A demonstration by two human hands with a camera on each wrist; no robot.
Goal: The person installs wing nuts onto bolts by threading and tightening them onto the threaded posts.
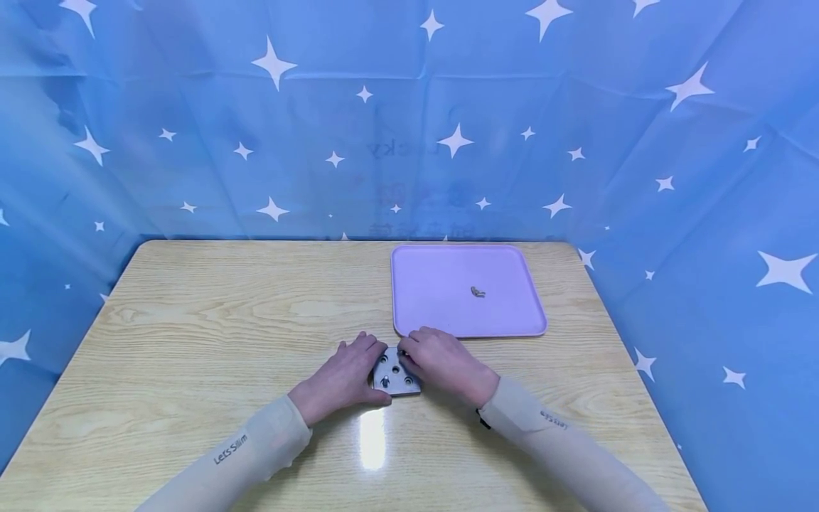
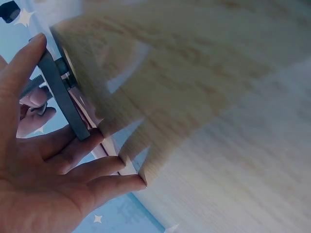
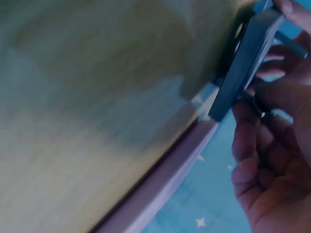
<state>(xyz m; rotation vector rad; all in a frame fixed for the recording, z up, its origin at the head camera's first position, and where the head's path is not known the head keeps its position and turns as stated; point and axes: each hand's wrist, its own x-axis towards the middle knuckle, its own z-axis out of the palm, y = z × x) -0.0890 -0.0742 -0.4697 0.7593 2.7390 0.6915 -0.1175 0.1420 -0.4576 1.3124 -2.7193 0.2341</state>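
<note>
A grey metal plate (image 1: 396,370) with several holes sits on the table before me, raised a little on dark feet in the left wrist view. My left hand (image 1: 345,377) holds its left side, thumb at the near edge and fingers at the far one. One screw (image 1: 385,382) stands up in the near left hole; its threaded shank (image 3: 291,43) also shows in the right wrist view. At the far right corner, my right hand (image 1: 441,359) pinches a second screw (image 3: 252,103) between thumb and fingers, right at the plate's face. The fingers hide most of that screw from above.
Beyond the right hand lies a shallow purple tray (image 1: 435,284) with a few small metal pieces (image 1: 478,292) in it. The wooden table (image 1: 224,320) meets a blue star-patterned curtain (image 1: 384,142) at the back and sides.
</note>
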